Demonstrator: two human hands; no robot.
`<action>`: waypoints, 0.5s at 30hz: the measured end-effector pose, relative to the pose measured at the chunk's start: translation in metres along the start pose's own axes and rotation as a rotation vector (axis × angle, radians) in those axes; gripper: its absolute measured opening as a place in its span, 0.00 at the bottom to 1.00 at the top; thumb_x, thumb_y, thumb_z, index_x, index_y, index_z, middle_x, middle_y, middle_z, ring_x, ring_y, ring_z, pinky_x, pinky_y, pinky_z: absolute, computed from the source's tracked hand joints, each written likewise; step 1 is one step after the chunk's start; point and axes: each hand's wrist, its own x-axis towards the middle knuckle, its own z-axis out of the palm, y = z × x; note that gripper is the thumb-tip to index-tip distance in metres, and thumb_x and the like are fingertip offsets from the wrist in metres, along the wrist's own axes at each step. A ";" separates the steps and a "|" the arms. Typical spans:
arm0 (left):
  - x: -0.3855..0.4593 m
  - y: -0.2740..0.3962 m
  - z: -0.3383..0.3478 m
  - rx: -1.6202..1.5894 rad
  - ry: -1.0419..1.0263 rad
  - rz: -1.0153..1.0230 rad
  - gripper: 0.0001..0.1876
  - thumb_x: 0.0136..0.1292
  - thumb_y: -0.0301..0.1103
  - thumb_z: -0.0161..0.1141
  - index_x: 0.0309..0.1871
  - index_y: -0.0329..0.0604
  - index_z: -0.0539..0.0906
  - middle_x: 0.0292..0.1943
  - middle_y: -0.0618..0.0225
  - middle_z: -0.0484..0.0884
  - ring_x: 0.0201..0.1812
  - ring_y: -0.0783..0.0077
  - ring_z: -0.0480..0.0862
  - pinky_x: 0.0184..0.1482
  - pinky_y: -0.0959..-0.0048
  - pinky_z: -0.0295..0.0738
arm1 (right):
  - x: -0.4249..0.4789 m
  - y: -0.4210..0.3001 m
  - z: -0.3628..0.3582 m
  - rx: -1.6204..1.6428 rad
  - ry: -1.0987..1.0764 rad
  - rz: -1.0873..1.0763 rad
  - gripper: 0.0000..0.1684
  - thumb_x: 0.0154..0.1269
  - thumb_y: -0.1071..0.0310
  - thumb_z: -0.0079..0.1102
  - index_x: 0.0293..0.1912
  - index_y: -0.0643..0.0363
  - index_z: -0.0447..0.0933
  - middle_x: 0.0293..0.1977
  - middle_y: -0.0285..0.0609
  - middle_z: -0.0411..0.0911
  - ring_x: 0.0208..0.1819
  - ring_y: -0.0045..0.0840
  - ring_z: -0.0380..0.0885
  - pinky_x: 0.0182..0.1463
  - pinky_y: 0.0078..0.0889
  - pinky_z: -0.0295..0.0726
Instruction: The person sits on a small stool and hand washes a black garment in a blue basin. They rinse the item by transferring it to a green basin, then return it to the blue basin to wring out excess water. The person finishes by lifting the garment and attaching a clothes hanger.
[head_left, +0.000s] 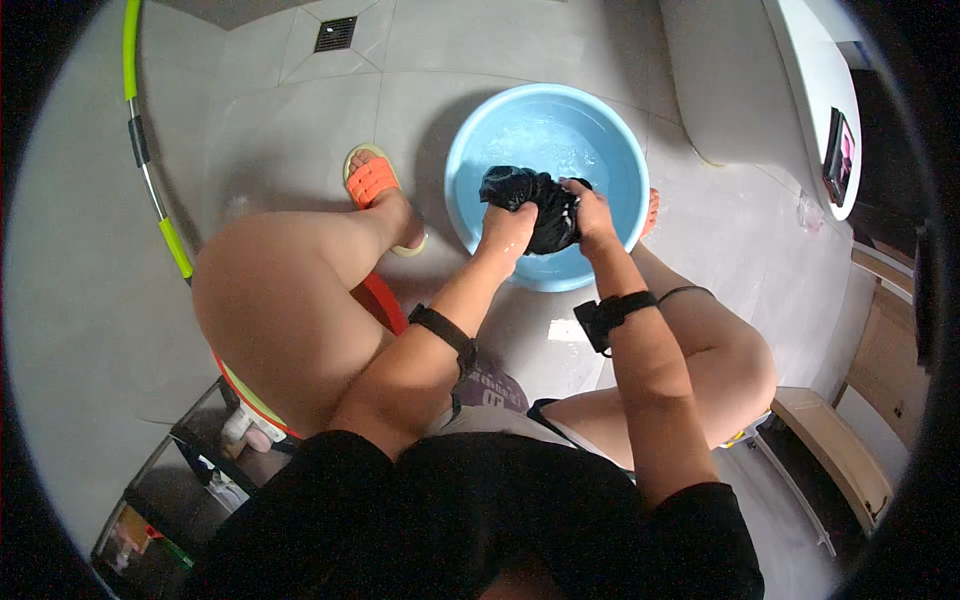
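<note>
A light blue plastic basin (556, 277) with water in it stands on the tiled floor between my feet. Over its water, both hands hold a bunched, wet black cloth (551, 225). My left hand (510, 232) grips the cloth's near left side, with wet spots on the skin. My right hand (592, 214) is closed on its right end, near the basin's right side. Parts of the fingers are hidden by the folds. Whether the cloth's underside touches the water, I cannot tell.
A floor drain (335, 34) lies at the upper left. A green and silver pole (150, 180) runs along the left. A black shelf rack (161, 457) stands lower left. At right, a phone (840, 156) rests on a white ledge (814, 90), with a wooden drawer (832, 450) below.
</note>
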 end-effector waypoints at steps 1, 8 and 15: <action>-0.002 0.000 -0.003 0.005 -0.019 -0.006 0.20 0.56 0.32 0.60 0.53 0.35 0.76 0.47 0.62 0.81 0.47 0.68 0.80 0.51 0.72 0.71 | 0.004 -0.001 -0.002 -0.014 0.035 0.018 0.19 0.54 0.60 0.62 0.40 0.67 0.80 0.33 0.41 0.79 0.34 0.28 0.77 0.40 0.30 0.75; 0.021 -0.011 -0.023 -0.236 -0.008 -0.333 0.52 0.51 0.46 0.69 0.74 0.57 0.45 0.71 0.53 0.52 0.68 0.36 0.54 0.61 0.47 0.61 | 0.132 0.099 -0.038 -0.579 0.167 -0.120 0.47 0.40 0.46 0.75 0.57 0.61 0.68 0.54 0.56 0.70 0.55 0.42 0.72 0.58 0.38 0.71; 0.030 -0.015 -0.026 -0.144 0.039 -0.320 0.47 0.53 0.47 0.67 0.72 0.56 0.52 0.65 0.59 0.62 0.60 0.50 0.66 0.53 0.52 0.69 | 0.081 0.084 0.029 -1.525 -0.358 -0.613 0.30 0.52 0.66 0.61 0.58 0.50 0.68 0.62 0.50 0.62 0.63 0.46 0.63 0.59 0.47 0.72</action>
